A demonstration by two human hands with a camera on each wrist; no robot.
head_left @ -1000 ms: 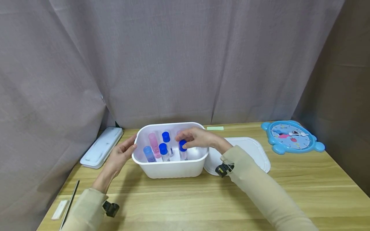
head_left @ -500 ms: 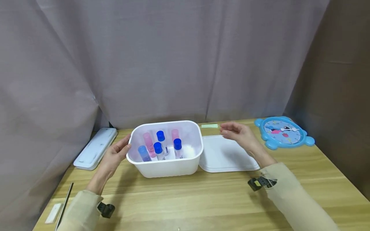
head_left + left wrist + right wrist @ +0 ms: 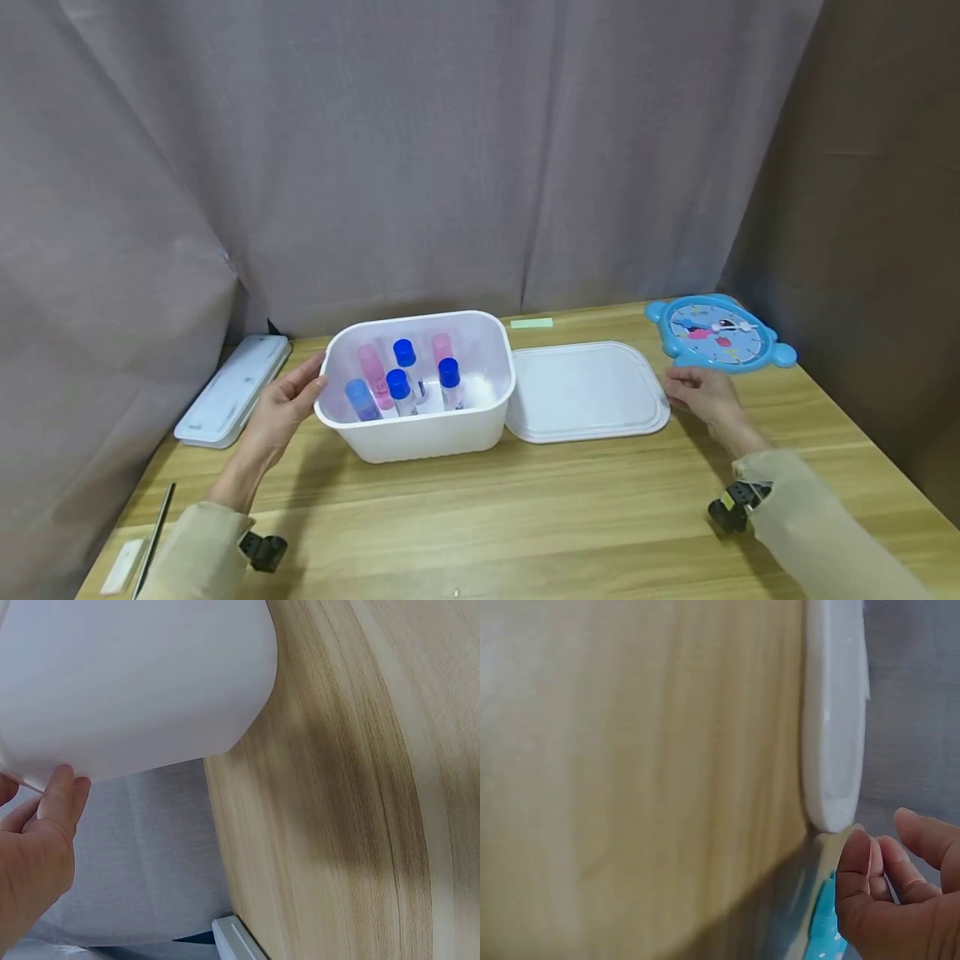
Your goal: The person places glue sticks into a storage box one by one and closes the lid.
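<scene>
The left hand point(image 3: 281, 406) rested against the left end of the white tub point(image 3: 420, 429), thumb at the rim and fingers laid along the wall, steadying it rather than clutching it; the left wrist view showed fingertips point(image 3: 64, 791) pressed to the tub's point(image 3: 135, 682) outer wall. The tub stood on the wooden desk point(image 3: 525, 517) and held several upright tubes, some with blue caps point(image 3: 448, 372), some pink point(image 3: 371, 371). Just to the right of the tub lay its flat white lid point(image 3: 588, 390), touching or nearly touching the tub's side. The right hand point(image 3: 705, 398) was at the lid's right edge, fingers loosely bent and holding nothing; in the right wrist view the fingertips point(image 3: 859, 862) sat just beside the lid's point(image 3: 832, 712) rim, and I could not tell whether they touched it. Behind that hand lay a blue clock point(image 3: 716, 332). A long white case point(image 3: 232, 390) lay at the desk's left end, well apart from the tub.
</scene>
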